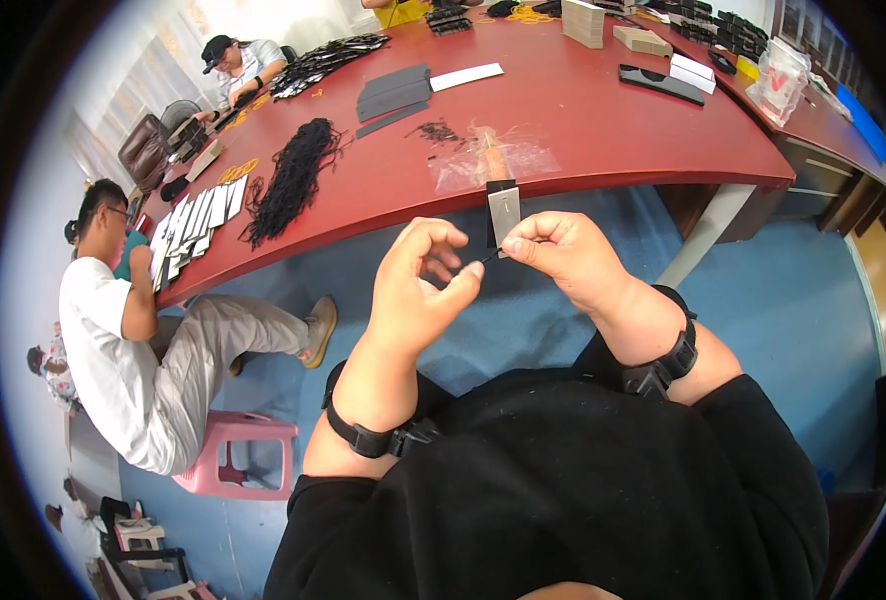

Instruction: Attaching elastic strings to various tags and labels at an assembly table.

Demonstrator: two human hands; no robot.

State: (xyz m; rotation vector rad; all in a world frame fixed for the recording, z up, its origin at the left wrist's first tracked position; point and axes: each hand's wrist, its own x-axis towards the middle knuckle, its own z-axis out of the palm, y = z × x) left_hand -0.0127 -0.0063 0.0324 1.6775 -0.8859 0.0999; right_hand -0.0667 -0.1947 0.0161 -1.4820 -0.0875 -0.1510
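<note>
A short black cord (492,257) stretches between my two hands, in front of the table's near edge. My right hand (571,258) pinches one end between thumb and forefinger. At the other end, the thumb tip of my left hand (421,278) meets the cord, while its fingers are curled loosely and apart from the thumb. Just beyond my fingertips, a light grey strip (504,208) lies over a black piece (491,228), and both hang past the table edge. My right fingertips are close to the strip's lower end; whether they touch it I cannot tell.
On the red table (603,120) lie a black cord bundle (295,175), white strips (201,222), dark grey sheets (393,92) and clear plastic film (523,160). A person in a white shirt (113,330) sits at the left on a pink stool (243,425). Another person (253,62) works farther back.
</note>
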